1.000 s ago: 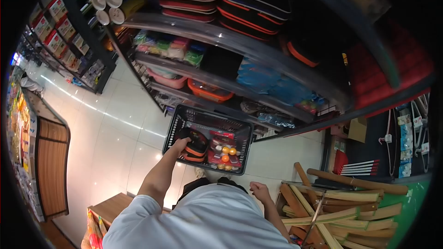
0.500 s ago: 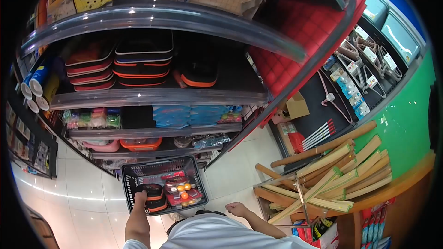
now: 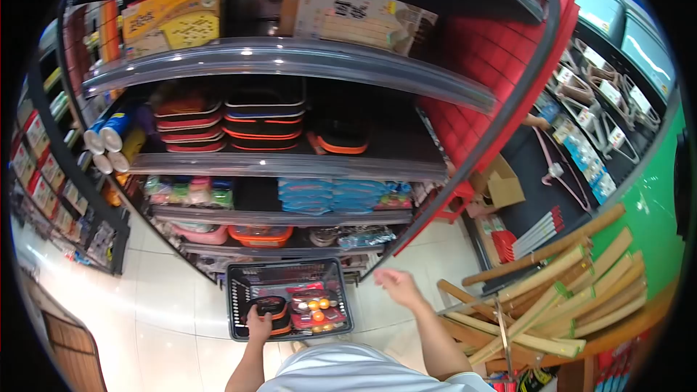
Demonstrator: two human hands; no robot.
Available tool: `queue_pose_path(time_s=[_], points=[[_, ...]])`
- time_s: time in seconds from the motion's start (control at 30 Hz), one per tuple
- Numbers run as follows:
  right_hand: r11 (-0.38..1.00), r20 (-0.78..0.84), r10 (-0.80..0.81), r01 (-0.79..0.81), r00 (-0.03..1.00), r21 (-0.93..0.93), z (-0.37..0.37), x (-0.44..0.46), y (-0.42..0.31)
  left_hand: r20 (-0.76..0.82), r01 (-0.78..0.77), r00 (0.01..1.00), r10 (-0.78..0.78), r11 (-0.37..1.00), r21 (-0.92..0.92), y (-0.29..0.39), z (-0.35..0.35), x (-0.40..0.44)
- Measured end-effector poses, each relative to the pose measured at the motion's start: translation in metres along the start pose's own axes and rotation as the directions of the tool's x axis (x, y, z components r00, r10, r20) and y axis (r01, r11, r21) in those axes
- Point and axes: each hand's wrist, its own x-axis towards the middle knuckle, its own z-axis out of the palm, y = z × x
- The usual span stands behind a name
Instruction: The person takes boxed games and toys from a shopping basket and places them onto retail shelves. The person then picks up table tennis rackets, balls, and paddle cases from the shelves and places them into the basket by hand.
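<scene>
A black shopping basket (image 3: 239,276) stands low in front of me. Inside it, on the left, lie black zip cases with orange trim (image 3: 278,306), one upon another. My left hand (image 3: 258,325) reaches over the basket's near rim, its fingers closed on the edge of the upper case. Beside the cases are red packages (image 3: 330,318) with orange and white balls (image 3: 317,310) showing. Out to the right of the basket, my right hand (image 3: 399,287) is raised in the air, near no object; motion smears its fingers.
Ahead rises a shelf unit with stacked zip cases (image 3: 263,123), boxed board games (image 3: 356,18) and blue packs (image 3: 330,194). Its red side panel (image 3: 475,62) borders the aisle. Wooden bats (image 3: 552,305) stick out of a rack on my right. Hangers (image 3: 555,167) lie beyond.
My right hand has risen and moved forward, away from my body. My view has shifted, so shelf and basket appear farther right. My left hand stays at the case.
</scene>
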Motion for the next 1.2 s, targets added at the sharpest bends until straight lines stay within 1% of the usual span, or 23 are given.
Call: queue_pose_path(time_s=[0.03, 0.1, 0.17, 0.23, 0.27, 0.3, 0.37, 0.43, 0.5, 0.53, 0.6, 0.63, 0.67, 0.7, 0.8, 0.87, 0.93, 0.97, 1.0, 1.03, 1.1, 1.17, 1.2], points=[[0.998, -0.023, -0.045, 0.046, 0.999, 0.043, -0.005, 0.012, -0.026, -0.028, -0.072, 0.997, 0.073, 0.997, 0.022, -0.001, 0.001, -0.006], [0.979, -0.049, -0.135, 0.140, 0.990, 0.148, -0.014, 0.030, -0.084, 0.016, -0.018, 1.000, 0.019, 0.998, -0.056, 0.014, -0.009, -0.021], [0.950, -0.047, -0.295, 0.299, 0.954, 0.094, -0.022, 0.044, -0.143, 0.021, -0.047, 0.999, 0.048, 0.998, -0.045, 0.031, -0.021, -0.035], [0.930, -0.121, -0.350, 0.360, 0.929, 0.071, -0.023, 0.057, -0.194, 0.029, -0.088, 0.996, 0.088, 0.996, -0.013, 0.044, -0.030, -0.046], [0.921, -0.150, -0.363, 0.378, 0.920, 0.088, -0.023, 0.066, -0.214, 0.045, -0.078, 0.996, 0.078, 0.997, 0.010, 0.050, -0.035, -0.050], [0.912, -0.188, -0.374, 0.397, 0.908, 0.101, -0.023, 0.075, -0.232, 0.052, -0.057, 0.997, 0.059, 0.998, -0.031, 0.054, -0.040, -0.054], [0.886, -0.264, -0.450, 0.463, 0.853, -0.017, -0.027, 0.112, -0.247, 0.087, -0.025, 0.996, 0.035, 0.993, -0.112, 0.055, -0.042, -0.058], [0.818, -0.306, -0.541, 0.405, 0.783, -0.409, -0.034, 0.136, -0.270, 0.111, 0.010, 0.994, 0.003, 0.993, -0.122, 0.047, -0.037, -0.058], [0.822, -0.229, -0.378, 0.211, 0.897, -0.530, -0.041, 0.167, -0.284, 0.139, 0.071, 0.989, -0.057, 0.992, -0.102, 0.059, -0.048, -0.070], [0.870, -0.220, -0.269, 0.139, 0.938, -0.473, -0.041, 0.177, -0.291, 0.104, 0.011, 0.995, -0.001, 0.995, -0.100, 0.053, -0.043, -0.070], [0.932, -0.164, -0.052, -0.011, 0.985, -0.362, -0.037, 0.192, -0.301, 0.149, 0.059, 0.988, -0.039, 0.989, -0.138, 0.050, -0.044, -0.077], [0.925, -0.153, -0.043, -0.018, 0.987, -0.379, -0.036, 0.197, -0.302, 0.170, 0.085, 0.984, -0.057, 0.983, -0.160, 0.058, -0.047, -0.081], [0.917, -0.141, -0.035, -0.024, 0.989, -0.399, -0.035, 0.203, -0.302, 0.158, 0.027, 0.987, 0.000, 0.985, -0.171, 0.040, -0.039, -0.078], [0.907, -0.129, -0.024, -0.033, 0.991, -0.420, -0.033, 0.210, -0.301, 0.155, 0.022, 0.988, 0.012, 0.977, -0.214, 0.039, -0.036, -0.079], [0.944, -0.216, -0.001, -0.070, 0.976, -0.322, -0.030, 0.224, -0.290, 0.165, 0.014, 0.986, 0.039, 0.950, -0.312, 0.034, -0.030, -0.086], [0.951, -0.168, 0.011, -0.062, 0.986, -0.303, -0.032, 0.233, -0.289, 0.188, 0.016, 0.981, 0.051, 0.940, -0.340, 0.032, -0.027, -0.086], [0.952, -0.138, 0.039, -0.079, 0.990, -0.296, -0.033, 0.233, -0.294, 0.191, -0.025, 0.977, 0.091, 0.946, -0.322, 0.036, -0.026, -0.087], [0.964, -0.114, 0.066, -0.093, 0.991, -0.247, -0.035, 0.237, -0.292, 0.188, -0.045, 0.976, 0.109, 0.948, -0.316, 0.039, -0.026, -0.087], [0.975, -0.099, 0.063, -0.082, 0.993, -0.205, -0.035, 0.239, -0.289, 0.215, -0.006, 0.973, 0.085, 0.940, -0.342, 0.055, -0.031, -0.090], [0.984, -0.081, 0.055, -0.068, 0.995, -0.163, -0.035, 0.242, -0.287, 0.222, -0.005, 0.972, 0.078, 0.951, -0.310, 0.058, -0.031, -0.090], [0.998, -0.068, 0.033, -0.037, 0.997, -0.053, -0.034, 0.246, -0.281, 0.232, 0.003, 0.971, 0.057, 0.969, -0.248, 0.058, -0.030, -0.090], [0.998, -0.068, 0.063, -0.063, 0.996, -0.010, -0.032, 0.255, -0.275, 0.213, -0.019, 0.975, 0.069, 0.974, -0.226, 0.068, -0.035, -0.095], [0.996, -0.096, 0.086, -0.087, 0.992, -0.010, -0.029, 0.238, -0.287, 0.199, -0.035, 0.977, 0.081, 0.974, -0.225, 0.076, -0.038, -0.098]])
